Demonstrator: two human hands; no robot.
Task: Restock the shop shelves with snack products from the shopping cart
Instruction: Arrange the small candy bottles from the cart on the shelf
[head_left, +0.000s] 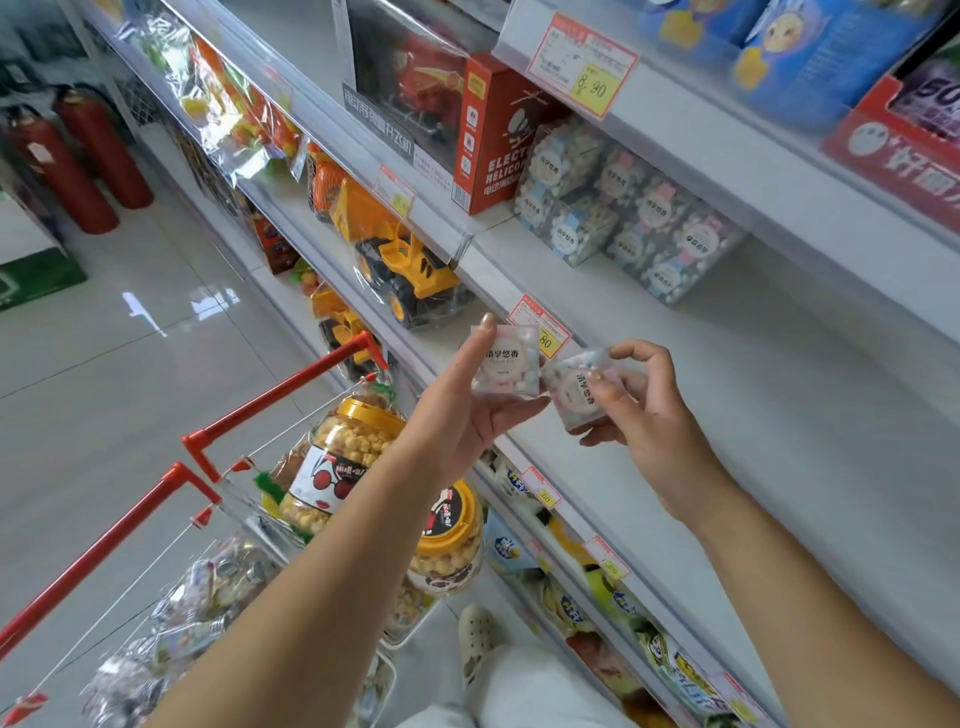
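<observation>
Head view: the left hand (467, 421) grips a small clear candy box (506, 364), its index finger stretched up the box's left edge. The right hand (649, 415) pinches a second clear box (579, 392) between the thumb in front and curled fingers behind. Both boxes are held side by side, almost touching, before the front edge of the white shelf (727, 364), below a stack of like boxes (628, 228) further back on it. The shopping cart (280, 395) with popcorn jars (337, 457) stands lower left, under the left forearm.
</observation>
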